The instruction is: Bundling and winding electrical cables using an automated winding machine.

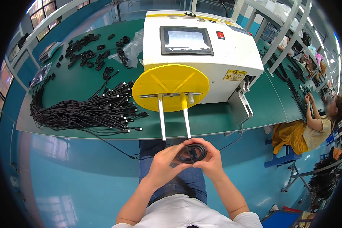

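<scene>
A black cable wound into a small oval coil (204, 152) is held between my two hands, over my lap and just off the table's front edge. My left hand (164, 164) curls round the coil's left side, and my right hand (212, 161) grips its right side, thumbs low and fingers above. Part of the coil is covered by the fingers. Just beyond the hands, two rods (161, 117) stick out toward me from a yellow disc (171, 81) on the front of a white machine (216, 64).
A long bundle of black cables (76, 114) lies on the green table (114, 34) at left, some ends hanging over the edge. Several coiled cables (83, 55) and a clear plastic bag (135, 47) lie behind it. A metal bracket (241, 104) juts from the machine's right. Another person (309, 129) sits far right.
</scene>
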`<state>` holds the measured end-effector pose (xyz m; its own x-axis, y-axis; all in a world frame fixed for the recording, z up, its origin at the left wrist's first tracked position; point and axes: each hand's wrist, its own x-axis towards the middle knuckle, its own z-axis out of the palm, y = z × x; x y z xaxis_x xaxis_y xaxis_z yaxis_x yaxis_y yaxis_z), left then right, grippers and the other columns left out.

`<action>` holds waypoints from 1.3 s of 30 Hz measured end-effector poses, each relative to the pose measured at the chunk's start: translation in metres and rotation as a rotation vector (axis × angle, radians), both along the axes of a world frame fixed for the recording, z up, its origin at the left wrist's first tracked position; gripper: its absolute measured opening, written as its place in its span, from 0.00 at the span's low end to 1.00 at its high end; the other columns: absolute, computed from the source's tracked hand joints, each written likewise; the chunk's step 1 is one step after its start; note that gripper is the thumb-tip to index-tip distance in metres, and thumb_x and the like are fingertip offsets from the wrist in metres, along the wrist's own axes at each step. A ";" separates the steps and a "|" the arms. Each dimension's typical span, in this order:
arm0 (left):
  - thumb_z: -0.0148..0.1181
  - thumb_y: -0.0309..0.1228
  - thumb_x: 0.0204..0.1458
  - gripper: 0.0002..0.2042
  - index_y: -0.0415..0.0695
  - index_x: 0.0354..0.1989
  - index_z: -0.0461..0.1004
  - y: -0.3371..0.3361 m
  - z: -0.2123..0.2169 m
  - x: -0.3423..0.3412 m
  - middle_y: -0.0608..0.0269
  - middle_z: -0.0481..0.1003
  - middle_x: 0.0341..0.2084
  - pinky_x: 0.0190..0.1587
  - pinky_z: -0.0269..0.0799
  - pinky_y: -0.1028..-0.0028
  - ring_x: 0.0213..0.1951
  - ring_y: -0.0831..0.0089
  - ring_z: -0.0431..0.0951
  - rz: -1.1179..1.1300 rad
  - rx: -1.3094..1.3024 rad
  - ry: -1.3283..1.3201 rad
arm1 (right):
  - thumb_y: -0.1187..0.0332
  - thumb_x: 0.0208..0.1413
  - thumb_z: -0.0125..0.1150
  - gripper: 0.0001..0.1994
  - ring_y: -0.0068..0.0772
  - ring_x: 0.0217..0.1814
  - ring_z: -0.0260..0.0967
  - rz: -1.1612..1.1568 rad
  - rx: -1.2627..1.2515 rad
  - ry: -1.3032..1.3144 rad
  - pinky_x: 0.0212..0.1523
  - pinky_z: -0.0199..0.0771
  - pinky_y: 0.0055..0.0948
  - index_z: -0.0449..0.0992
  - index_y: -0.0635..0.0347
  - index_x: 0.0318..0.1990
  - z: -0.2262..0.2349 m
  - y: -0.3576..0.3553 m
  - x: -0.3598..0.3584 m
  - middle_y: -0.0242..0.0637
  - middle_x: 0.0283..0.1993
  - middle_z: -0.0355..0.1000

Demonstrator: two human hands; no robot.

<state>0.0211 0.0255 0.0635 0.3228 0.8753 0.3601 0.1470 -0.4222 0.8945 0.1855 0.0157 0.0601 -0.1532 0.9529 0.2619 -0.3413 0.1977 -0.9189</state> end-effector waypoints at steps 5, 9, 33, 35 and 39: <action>0.67 0.19 0.38 0.23 0.35 0.47 0.71 -0.004 -0.016 0.000 0.56 0.75 0.38 0.36 0.77 0.78 0.36 0.75 0.77 0.022 -0.189 -0.100 | 0.82 0.38 0.63 0.23 0.34 0.51 0.67 -0.004 -0.129 0.023 0.52 0.69 0.30 0.69 0.69 0.48 -0.015 0.002 -0.003 0.41 0.48 0.65; 0.64 0.17 0.41 0.20 0.33 0.46 0.72 -0.007 -0.032 0.001 0.58 0.75 0.36 0.35 0.77 0.79 0.35 0.76 0.77 0.008 -0.373 -0.262 | 0.83 0.41 0.62 0.21 0.31 0.48 0.68 -0.068 -0.210 -0.025 0.50 0.70 0.28 0.70 0.69 0.47 -0.020 -0.003 -0.010 0.38 0.45 0.66; 0.46 0.24 0.57 0.16 0.33 0.53 0.64 -0.012 -0.042 0.002 0.49 0.73 0.41 0.31 0.77 0.76 0.38 0.66 0.78 -0.114 -0.757 -0.442 | 0.66 0.57 0.53 0.13 0.32 0.43 0.70 -0.031 -0.509 0.195 0.44 0.69 0.29 0.65 0.60 0.47 -0.032 0.008 -0.002 0.44 0.44 0.70; 0.46 0.24 0.57 0.16 0.33 0.53 0.65 -0.012 -0.043 0.002 0.50 0.73 0.41 0.32 0.77 0.76 0.37 0.66 0.78 -0.108 -0.764 -0.463 | 0.64 0.58 0.52 0.12 0.33 0.43 0.69 -0.026 -0.497 0.201 0.43 0.69 0.30 0.65 0.59 0.46 -0.030 0.007 -0.002 0.45 0.45 0.69; 0.47 0.23 0.56 0.15 0.32 0.51 0.66 -0.013 -0.040 0.000 0.50 0.74 0.40 0.33 0.77 0.75 0.37 0.65 0.78 -0.099 -0.761 -0.518 | 0.62 0.62 0.45 0.11 0.34 0.48 0.68 0.130 -0.496 0.486 0.51 0.67 0.33 0.65 0.60 0.44 -0.013 0.006 0.002 0.44 0.46 0.68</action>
<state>0.0211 0.0127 0.0238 0.3681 0.9121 -0.1803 -0.3542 0.3169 0.8798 0.1877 0.0216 0.0467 -0.2493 0.9595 -0.1309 -0.7281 -0.2749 -0.6280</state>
